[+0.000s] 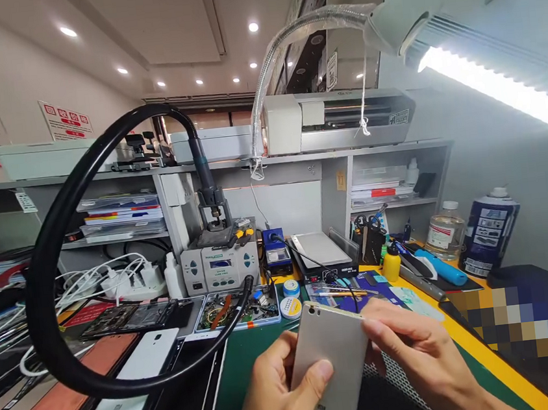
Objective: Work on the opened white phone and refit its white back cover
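Observation:
A silver phone (330, 355) is held upright, back side toward me, low in the middle of the view. My left hand (279, 393) grips its lower left edge, thumb laid across the back. My right hand (417, 359) pinches the phone's right edge near the top with fingers pressed together. Both hands hover over the green mat (244, 364).
A thick black hose (54, 254) loops from the hot-air station (219, 263) across the left. Phones and panels (127, 390) lie at left. A parts tray (239, 310), solder tins, a heating plate (321, 252), bottles (487, 228) and tools crowd the bench. A lamp arm (286, 40) hangs overhead.

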`<state>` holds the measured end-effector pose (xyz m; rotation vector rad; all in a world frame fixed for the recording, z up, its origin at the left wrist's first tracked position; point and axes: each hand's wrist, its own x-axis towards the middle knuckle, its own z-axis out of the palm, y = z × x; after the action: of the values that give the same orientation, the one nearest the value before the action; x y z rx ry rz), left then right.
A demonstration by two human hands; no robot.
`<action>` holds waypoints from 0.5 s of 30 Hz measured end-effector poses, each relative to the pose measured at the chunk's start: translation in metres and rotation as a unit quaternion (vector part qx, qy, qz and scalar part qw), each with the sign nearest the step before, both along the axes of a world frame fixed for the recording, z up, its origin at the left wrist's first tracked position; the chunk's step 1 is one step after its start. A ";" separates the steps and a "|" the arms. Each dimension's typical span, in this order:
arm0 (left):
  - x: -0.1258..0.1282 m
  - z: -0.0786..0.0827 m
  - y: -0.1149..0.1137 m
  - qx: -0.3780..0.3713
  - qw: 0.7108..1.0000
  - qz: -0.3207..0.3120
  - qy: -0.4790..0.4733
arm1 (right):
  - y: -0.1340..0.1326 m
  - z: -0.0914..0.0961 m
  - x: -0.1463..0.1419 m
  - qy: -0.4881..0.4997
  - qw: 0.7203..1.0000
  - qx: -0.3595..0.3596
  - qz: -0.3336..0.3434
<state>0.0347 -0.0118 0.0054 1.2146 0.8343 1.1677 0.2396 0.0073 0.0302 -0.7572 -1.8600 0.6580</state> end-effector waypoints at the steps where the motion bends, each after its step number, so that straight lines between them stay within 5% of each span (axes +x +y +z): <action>1: 0.000 0.000 -0.001 0.003 1.000 -0.001 -0.001 | 0.000 0.000 0.000 0.006 1.000 0.003 0.006; 15: 0.003 0.001 -0.007 0.013 0.999 0.005 0.043 | -0.006 0.005 0.005 -0.029 0.999 0.026 -0.008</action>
<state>0.0375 -0.0190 0.0064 1.2907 0.8932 1.1449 0.2449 0.0017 0.0351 -0.7650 -1.9149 0.5800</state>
